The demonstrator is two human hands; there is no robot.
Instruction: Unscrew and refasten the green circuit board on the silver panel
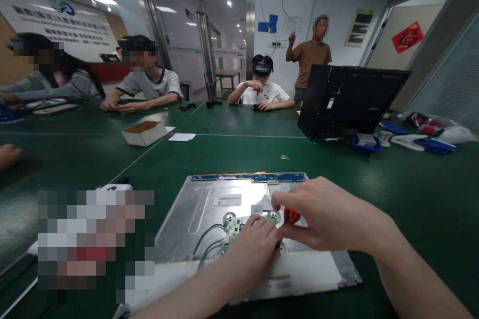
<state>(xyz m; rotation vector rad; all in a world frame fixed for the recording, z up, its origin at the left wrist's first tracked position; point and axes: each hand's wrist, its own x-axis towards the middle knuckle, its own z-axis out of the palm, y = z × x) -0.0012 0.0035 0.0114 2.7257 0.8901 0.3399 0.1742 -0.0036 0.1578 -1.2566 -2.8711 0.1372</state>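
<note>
The red-and-black screwdriver (291,216) is pinched between thumb and forefinger of the right hand (312,214), above the metal panel (209,199); the circuit board (236,227) is covered partly by the left hand (258,241), its fingers bent and held together.

The red diamond-shaped paper (407,37) on the beige door (430,14) reads 福 (tilted, but clear), while the Chinese lettering on the white wall sign (95,19) and the label (229,200) on the metal panel (175,219) are too blurred to read.
</note>
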